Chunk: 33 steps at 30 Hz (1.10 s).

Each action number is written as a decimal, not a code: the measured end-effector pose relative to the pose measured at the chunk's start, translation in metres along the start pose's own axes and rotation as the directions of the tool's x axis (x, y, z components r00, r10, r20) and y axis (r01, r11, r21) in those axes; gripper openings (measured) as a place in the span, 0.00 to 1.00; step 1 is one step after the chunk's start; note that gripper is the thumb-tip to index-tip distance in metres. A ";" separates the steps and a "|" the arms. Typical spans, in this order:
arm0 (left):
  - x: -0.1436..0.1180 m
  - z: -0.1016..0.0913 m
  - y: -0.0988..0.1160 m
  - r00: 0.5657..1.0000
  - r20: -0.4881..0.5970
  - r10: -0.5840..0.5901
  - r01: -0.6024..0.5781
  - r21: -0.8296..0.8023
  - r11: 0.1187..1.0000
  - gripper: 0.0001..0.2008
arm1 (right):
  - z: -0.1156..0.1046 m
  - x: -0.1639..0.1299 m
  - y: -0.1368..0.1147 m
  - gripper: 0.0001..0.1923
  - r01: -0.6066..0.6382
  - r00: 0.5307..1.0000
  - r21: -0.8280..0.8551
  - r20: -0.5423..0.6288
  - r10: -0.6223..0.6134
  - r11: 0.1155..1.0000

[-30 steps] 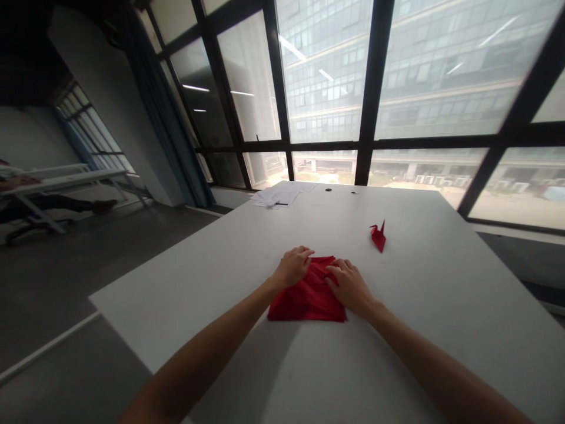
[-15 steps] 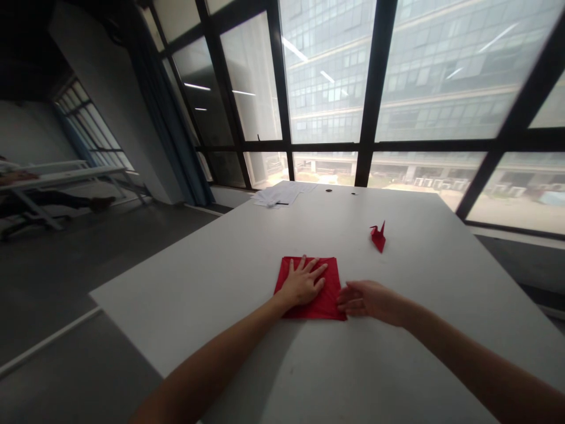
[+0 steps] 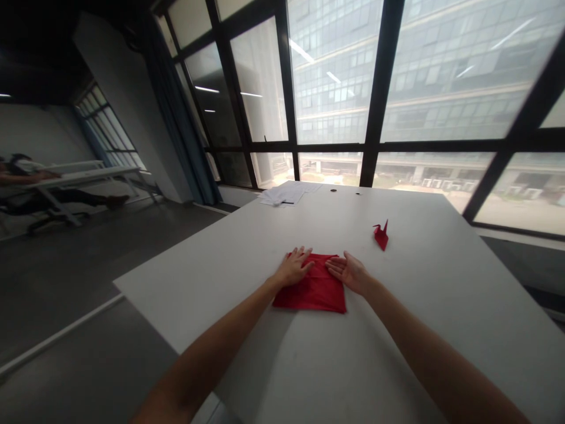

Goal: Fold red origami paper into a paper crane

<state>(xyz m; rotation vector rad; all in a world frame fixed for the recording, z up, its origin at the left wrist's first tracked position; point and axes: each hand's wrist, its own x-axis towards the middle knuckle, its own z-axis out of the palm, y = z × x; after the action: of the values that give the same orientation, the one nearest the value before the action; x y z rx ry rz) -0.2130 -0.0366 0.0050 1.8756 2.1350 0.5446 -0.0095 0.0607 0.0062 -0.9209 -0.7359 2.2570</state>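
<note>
Room: tall dark-framed windows [image 3: 375, 88] rise beyond the far edge of the red sheet's worktop, with an office block outside; grey floor lies to the left of it.
Other desk: a long white desk [image 3: 83, 174] stands well to the left of the red sheet, with a person's arm and legs at it, apart from the wearer's hands.
Worktop: a broad white worktop [image 3: 441, 306] carries the red sheet near its middle, toward the wearer.
Red sheet: the red sheet [image 3: 315, 291] lies flat and roughly square, its near half bare, its far edge under both hands.
Change: half a second ago the left hand lay spread on the middle of the red sheet and the right hand hovered off its right edge; now both sit at the far edge. I judge that a flattening press has given way to taking up that edge for a fold.
Left hand: the left hand [image 3: 293, 268] rests on the far left corner of the red sheet, fingers loosely spread, palm down, pinching nothing.
Right hand: the right hand [image 3: 351, 272] lies on the far right corner of the red sheet, fingers extended toward the left hand, nearly meeting it.
Papers: white papers [image 3: 282, 194] with a dark pen lie well beyond the red sheet.
Crane: a small red paper crane [image 3: 381, 234] stands beyond and right of the red sheet, apart from it.
</note>
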 end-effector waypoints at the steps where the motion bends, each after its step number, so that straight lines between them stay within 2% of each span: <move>1: -0.002 -0.008 -0.010 0.999 -0.017 -0.032 0.032 -0.028 0.999 0.30 | 0.000 -0.001 -0.001 0.18 0.003 1.000 -0.001 -0.007 -0.003 1.000; 4: -0.003 -0.034 -0.030 0.986 -0.100 -0.134 0.114 -0.184 0.976 0.27 | 0.004 -0.004 0.001 0.16 0.034 0.999 0.006 -0.018 -0.034 0.999; 7: 0.012 -0.047 -0.017 0.954 -0.212 -0.213 0.098 -0.452 0.886 0.26 | 0.010 -0.008 0.011 0.13 0.087 0.996 0.022 -0.024 -0.086 0.996; 9: 0.032 -0.043 0.010 0.943 -0.236 -0.233 0.022 -0.657 0.754 0.27 | 0.016 -0.012 0.021 0.13 0.136 0.990 0.031 -0.031 -0.135 0.990; 10: 0.044 -0.037 0.027 0.950 -0.215 -0.228 -0.011 -0.750 0.662 0.27 | 0.018 -0.014 0.025 0.13 0.171 0.985 0.034 -0.036 -0.170 0.985; 13: 0.078 -0.015 0.077 0.983 -0.095 -0.157 -0.039 -0.945 0.326 0.23 | 0.016 -0.017 0.029 0.10 0.326 0.944 0.023 -0.063 -0.324 0.945; 15: 0.094 0.001 0.101 0.993 -0.034 -0.112 -0.023 -0.995 0.102 0.20 | 0.003 -0.016 0.017 0.08 0.453 0.885 -0.027 -0.110 -0.453 0.891; 18: 0.110 0.020 0.117 0.998 0.042 -0.056 0.031 -0.983 -0.181 0.17 | -0.035 -0.010 -0.022 0.08 0.599 0.741 -0.200 -0.226 -0.632 0.775; 20: 0.116 0.032 0.117 0.995 0.096 -0.015 0.087 -0.945 -0.316 0.16 | -0.067 -0.001 -0.055 0.12 0.642 0.615 -0.359 -0.285 -0.735 0.677; 22: 0.119 0.042 0.113 0.989 0.147 0.019 0.142 -0.900 -0.412 0.15 | -0.096 0.012 -0.087 0.15 0.628 0.514 -0.505 -0.302 -0.803 0.592; 24: 0.121 0.050 0.106 0.984 0.177 0.022 0.165 -0.858 -0.487 0.15 | -0.117 0.030 -0.112 0.16 0.583 0.462 -0.619 -0.280 -0.842 0.526; 26: 0.120 0.055 0.098 0.983 0.181 0.000 0.152 -0.825 -0.544 0.14 | -0.130 0.050 -0.129 0.17 0.534 0.442 -0.699 -0.248 -0.862 0.475; 28: 0.116 0.057 0.091 0.983 0.180 -0.026 0.131 -0.798 -0.588 0.14 | -0.135 0.067 -0.141 0.17 0.496 0.447 -0.750 -0.212 -0.869 0.438; 31: 0.105 0.054 0.082 0.980 0.181 -0.084 0.083 -0.751 -0.655 0.13 | -0.135 0.082 -0.148 0.10 0.464 0.502 -0.784 -0.150 -0.852 0.412; 33: 0.097 0.051 0.081 0.978 0.171 -0.123 0.053 -0.765 -0.641 0.13 | -0.132 0.083 -0.146 0.07 0.468 0.536 -0.787 -0.108 -0.837 0.401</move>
<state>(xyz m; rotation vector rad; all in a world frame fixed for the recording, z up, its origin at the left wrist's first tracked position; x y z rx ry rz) -0.1332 0.0730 -0.0002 0.1847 0.4819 1.6847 0.0852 0.2514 -0.0107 -1.1588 -1.4231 0.8794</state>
